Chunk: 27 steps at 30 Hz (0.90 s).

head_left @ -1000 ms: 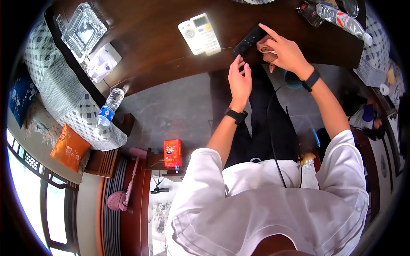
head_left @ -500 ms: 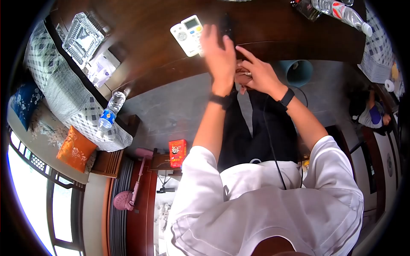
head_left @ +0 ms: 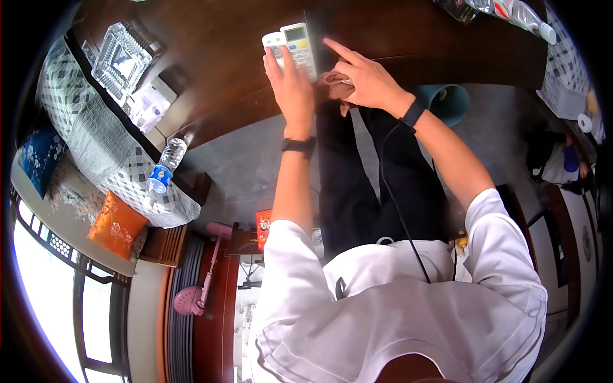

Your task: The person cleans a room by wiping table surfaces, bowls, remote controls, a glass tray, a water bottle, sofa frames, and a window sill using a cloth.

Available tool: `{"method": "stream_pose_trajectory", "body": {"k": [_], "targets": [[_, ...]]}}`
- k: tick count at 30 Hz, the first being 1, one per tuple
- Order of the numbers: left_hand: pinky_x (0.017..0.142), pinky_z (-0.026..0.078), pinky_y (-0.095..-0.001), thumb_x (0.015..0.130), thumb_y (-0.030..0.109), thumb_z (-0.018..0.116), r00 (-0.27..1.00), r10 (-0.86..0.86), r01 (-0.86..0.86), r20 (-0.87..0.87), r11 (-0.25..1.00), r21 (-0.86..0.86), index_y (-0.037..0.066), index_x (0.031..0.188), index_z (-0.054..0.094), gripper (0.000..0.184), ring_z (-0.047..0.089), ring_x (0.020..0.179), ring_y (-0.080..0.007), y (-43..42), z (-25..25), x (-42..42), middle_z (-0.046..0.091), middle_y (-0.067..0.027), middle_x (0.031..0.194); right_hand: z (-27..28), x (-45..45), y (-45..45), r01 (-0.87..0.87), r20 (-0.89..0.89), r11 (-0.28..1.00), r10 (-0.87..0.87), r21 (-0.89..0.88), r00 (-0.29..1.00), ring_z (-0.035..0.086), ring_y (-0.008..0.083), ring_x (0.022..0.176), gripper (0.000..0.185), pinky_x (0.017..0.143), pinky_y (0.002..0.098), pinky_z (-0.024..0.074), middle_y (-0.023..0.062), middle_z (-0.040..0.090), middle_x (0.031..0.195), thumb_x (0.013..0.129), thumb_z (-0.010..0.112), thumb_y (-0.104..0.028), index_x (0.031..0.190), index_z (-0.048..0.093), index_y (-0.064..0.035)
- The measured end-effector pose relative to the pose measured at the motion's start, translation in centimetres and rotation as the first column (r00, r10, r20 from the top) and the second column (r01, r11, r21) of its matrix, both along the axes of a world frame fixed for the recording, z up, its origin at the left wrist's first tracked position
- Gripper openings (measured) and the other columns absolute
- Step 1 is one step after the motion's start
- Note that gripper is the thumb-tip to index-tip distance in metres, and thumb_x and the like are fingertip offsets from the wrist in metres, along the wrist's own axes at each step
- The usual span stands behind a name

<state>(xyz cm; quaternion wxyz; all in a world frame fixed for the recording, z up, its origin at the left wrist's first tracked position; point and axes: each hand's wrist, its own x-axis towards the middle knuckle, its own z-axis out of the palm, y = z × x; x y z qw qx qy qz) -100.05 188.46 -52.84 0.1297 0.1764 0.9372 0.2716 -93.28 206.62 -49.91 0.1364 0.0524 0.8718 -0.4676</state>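
Two white remote controls lie side by side on the dark wooden table: the left remote (head_left: 272, 40), partly covered by fingers, and the right remote (head_left: 299, 46) with a grey screen and a yellow button. My left hand (head_left: 294, 92) lies over their lower ends, fingers stretched out and apart and touching them; its thumb is hard to make out. To the right, at the table's near edge, my right hand (head_left: 373, 83) has its fingers closed on a crumpled brown cloth (head_left: 336, 86). Its index finger points out over the tabletop.
A glass ashtray (head_left: 122, 60) and a tissue pack (head_left: 152, 105) are at the left. A water bottle (head_left: 167, 167) lies beside the bench; another bottle (head_left: 520, 19) is at the table's far right. A teal bin (head_left: 452, 105) stands below the edge. A person (head_left: 562, 163) is at far right.
My left hand has moved left onto the remotes, which now sit closer together and slightly to the right. My right hand has moved left and up over the table with the cloth.
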Motion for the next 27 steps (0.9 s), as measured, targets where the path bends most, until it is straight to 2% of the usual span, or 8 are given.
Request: {"method": "stream_pose_trajectory", "body": {"k": [6, 7, 10, 11, 17, 23, 26, 27], "targets": [[0.116, 0.033, -0.0464, 0.099, 0.015, 0.060, 0.998, 0.051, -0.050, 0.039, 0.998, -0.024, 0.003, 0.150, 0.041, 0.056, 0.028, 0.146, -0.0456, 0.9, 0.4, 1.7, 0.023, -0.0257, 0.161, 0.9, 1.5, 1.2, -0.136, -0.107, 0.985, 0.147, 0.103, 0.983, 0.062, 0.0308, 0.102, 0.022, 0.087, 0.0401, 0.0526, 0.0134, 0.043, 0.154, 0.071, 0.075, -0.010, 0.074, 0.055, -0.0010], [0.116, 0.033, -0.0465, 0.099, 0.016, 0.060, 0.998, 0.047, -0.045, 0.045, 0.998, -0.040, 0.003, 0.150, 0.041, 0.057, 0.028, 0.146, -0.0458, 1.1, 0.5, 2.1, 0.023, -0.0261, 0.161, 1.1, 1.8, 1.2, -0.146, -0.080, 0.980, 0.158, 0.139, 0.984, 0.059, 0.0316, 0.112, 0.021, 0.091, 0.0402, 0.0515, 0.0128, 0.044, 0.154, 0.070, 0.075, -0.008, 0.075, 0.056, -0.0007], [0.115, 0.036, -0.0468, 0.099, 0.016, 0.059, 0.995, 0.069, -0.068, 0.077, 0.997, -0.021, 0.003, 0.149, 0.042, 0.055, 0.028, 0.146, -0.0461, 1.9, 0.9, 3.6, 0.024, -0.0250, 0.161, 1.8, 2.6, 1.5, -0.136, -0.056, 0.971, 0.150, 0.197, 0.987, 0.054, 0.0325, 0.122, 0.021, 0.096, 0.0404, 0.0492, 0.0121, 0.043, 0.154, 0.068, 0.076, -0.006, 0.077, 0.057, -0.0006], [0.114, 0.036, -0.0469, 0.099, 0.016, 0.059, 0.994, 0.075, -0.073, 0.075, 0.997, -0.021, 0.003, 0.149, 0.043, 0.055, 0.028, 0.146, -0.0459, 2.1, 0.9, 4.0, 0.024, -0.0248, 0.161, 1.7, 2.6, 1.6, -0.168, -0.016, 0.962, 0.176, 0.217, 0.984, 0.047, 0.0321, 0.134, 0.022, 0.103, 0.0402, 0.0458, 0.0114, 0.043, 0.154, 0.067, 0.076, -0.005, 0.078, 0.058, -0.0004], [0.114, 0.037, -0.0470, 0.098, 0.015, 0.060, 0.993, 0.115, -0.114, 0.026, 0.993, -0.037, 0.003, 0.148, 0.044, 0.054, 0.029, 0.146, -0.0450, 3.1, 0.8, 5.0, 0.025, -0.0239, 0.161, 2.0, 1.8, 2.3, -0.283, -0.017, 0.923, 0.298, 0.262, 0.954, 0.038, 0.0294, 0.142, 0.022, 0.114, 0.0403, 0.0390, 0.0101, 0.043, 0.154, 0.066, 0.077, -0.006, 0.079, 0.061, 0.0004], [0.118, 0.030, -0.0481, 0.096, 0.014, 0.062, 0.991, 0.128, -0.128, 0.045, 0.992, -0.020, 0.002, 0.150, 0.041, 0.059, 0.026, 0.147, -0.0453, 3.0, 0.8, 4.9, 0.023, -0.0253, 0.161, 2.7, 1.1, 2.4, -0.381, 0.044, 0.874, 0.387, 0.300, 0.921, 0.038, 0.0313, 0.143, 0.025, 0.114, 0.0410, 0.0383, 0.0112, 0.045, 0.152, 0.066, 0.078, -0.008, 0.083, 0.063, 0.0011], [0.120, 0.025, -0.0491, 0.095, 0.014, 0.063, 0.981, 0.187, -0.189, 0.057, 0.982, 0.023, 0.000, 0.151, 0.038, 0.063, 0.023, 0.148, -0.0450, 2.2, 2.0, 4.8, 0.022, -0.0267, 0.161, 2.9, 2.3, 3.1, -0.289, -0.003, 0.932, 0.297, 0.219, 0.955, 0.041, 0.0343, 0.140, 0.025, 0.111, 0.0421, 0.0405, 0.0126, 0.046, 0.152, 0.069, 0.076, -0.011, 0.087, 0.064, -0.0001], [0.121, 0.024, -0.0494, 0.095, 0.013, 0.063, 0.969, 0.236, -0.239, 0.070, 0.970, 0.046, 0.000, 0.152, 0.037, 0.064, 0.023, 0.148, -0.0450, 1.4, 2.7, 5.1, 0.021, -0.0271, 0.161, 3.5, 2.7, 3.3, -0.226, -0.043, 0.958, 0.237, 0.178, 0.971, 0.047, 0.0363, 0.134, 0.028, 0.108, 0.0431, 0.0429, 0.0149, 0.048, 0.148, 0.072, 0.075, -0.013, 0.095, 0.065, -0.0014]]}}
